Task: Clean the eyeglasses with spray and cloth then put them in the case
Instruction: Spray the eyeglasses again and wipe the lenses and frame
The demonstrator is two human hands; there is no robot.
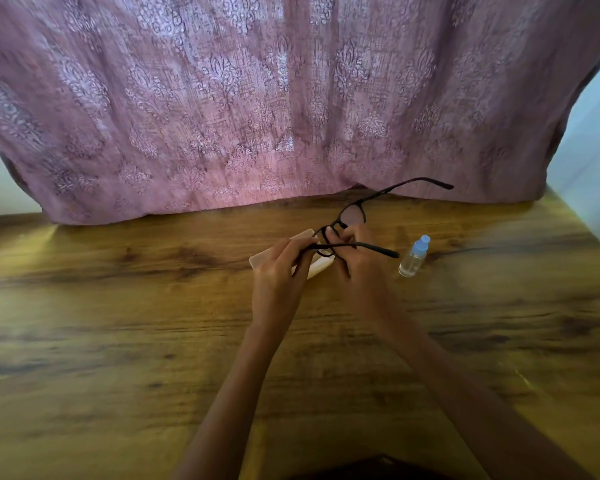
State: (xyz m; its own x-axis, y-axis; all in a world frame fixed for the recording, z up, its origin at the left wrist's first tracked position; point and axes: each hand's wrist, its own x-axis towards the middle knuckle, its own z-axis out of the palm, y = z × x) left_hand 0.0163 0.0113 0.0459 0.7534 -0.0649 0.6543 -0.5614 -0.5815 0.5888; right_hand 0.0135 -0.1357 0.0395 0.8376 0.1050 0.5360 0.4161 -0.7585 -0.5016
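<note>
Dark-framed eyeglasses (355,211) with both temples unfolded are held above the wooden table (118,306). My left hand (278,275) pinches the frame at its near hinge. My right hand (361,261) grips the frame around the near lens, fingers partly covering it. One temple juts right toward the spray bottle, the other points back toward the curtain. A cream-white case (310,261) lies on the table under my hands, mostly hidden. A small clear spray bottle (414,256) with a light-blue cap stands to the right of my right hand. No cloth can be made out.
A mauve patterned curtain (257,98) hangs along the table's far edge. A thin dark cord (465,251) runs on the table behind the bottle. A dark object (378,469) sits at the near edge, bottom centre. Pale walls show at both sides.
</note>
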